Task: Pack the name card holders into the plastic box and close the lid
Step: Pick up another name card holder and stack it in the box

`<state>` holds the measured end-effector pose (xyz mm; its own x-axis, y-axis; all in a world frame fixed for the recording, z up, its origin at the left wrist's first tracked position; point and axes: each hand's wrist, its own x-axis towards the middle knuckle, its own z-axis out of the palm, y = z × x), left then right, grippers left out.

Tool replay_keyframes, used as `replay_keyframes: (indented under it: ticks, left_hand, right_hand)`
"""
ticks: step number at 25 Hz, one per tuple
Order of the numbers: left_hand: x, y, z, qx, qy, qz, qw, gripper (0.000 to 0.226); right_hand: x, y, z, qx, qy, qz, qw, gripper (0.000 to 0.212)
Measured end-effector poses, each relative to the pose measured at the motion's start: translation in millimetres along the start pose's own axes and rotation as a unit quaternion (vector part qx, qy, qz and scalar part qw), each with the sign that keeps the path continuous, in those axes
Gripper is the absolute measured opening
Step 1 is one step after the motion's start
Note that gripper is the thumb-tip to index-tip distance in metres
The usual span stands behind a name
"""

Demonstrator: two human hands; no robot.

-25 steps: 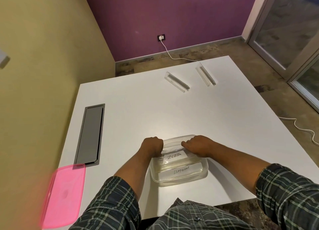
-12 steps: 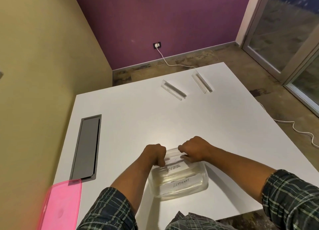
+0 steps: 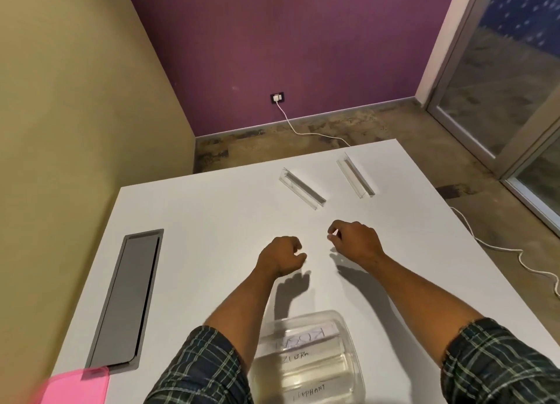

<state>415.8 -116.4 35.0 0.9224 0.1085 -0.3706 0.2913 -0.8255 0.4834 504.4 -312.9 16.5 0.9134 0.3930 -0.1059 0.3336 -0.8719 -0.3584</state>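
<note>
Both hands, left hand [image 3: 283, 256] and right hand [image 3: 357, 243], are hovering loosely curled, empty, over the white table [image 3: 212, 221], between the plastic box [image 3: 309, 358] and two clear holders [image 3: 303, 188] lying beyond.

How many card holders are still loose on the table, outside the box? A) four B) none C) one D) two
D: two clear holders, one and another, lie apart on the far table, beyond both empty hands; the rest are in the box.
</note>
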Motion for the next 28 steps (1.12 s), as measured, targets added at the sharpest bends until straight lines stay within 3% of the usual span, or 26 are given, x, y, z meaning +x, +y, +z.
replay_keyframes:
  ticks: [3, 7, 14, 20, 25, 28]
  left_hand:
    - [44.8, 4.6, -1.4, -0.018, 0.024, -0.013, 0.999, 0.064]
    - [104.6, 3.1, 6.9, -0.057, 0.020, -0.023, 0.998, 0.082]
    - [163.9, 9.7, 36.1, -0.167, 0.033, -0.018, 0.985, 0.085]
    - [195.1, 10.0, 46.5, -0.213, 0.019, -0.032, 0.976, 0.080]
    - [207.7, 7.1, 52.5, -0.191, -0.041, -0.064, 0.979, 0.115]
    - [207.0, 3.3, 55.4, -0.246, -0.051, -0.073, 0.965, 0.106]
  right_hand:
    - [41.0, 12.3, 5.1, 0.011, -0.007, 0.032, 0.999, 0.035]
    - [92.1, 32.6, 22.3, 0.013, -0.013, 0.071, 0.997, 0.046]
    - [157.5, 52.5, 50.8, -0.051, -0.045, 0.081, 0.994, 0.039]
    - [186.6, 54.0, 78.2, -0.064, -0.003, 0.032, 0.997, 0.023]
    - [203.6, 42.9, 88.8, -0.064, 0.035, 0.034, 0.997, 0.017]
    - [200.0, 36.6, 91.9, -0.095, 0.039, 0.020, 0.995, 0.016]
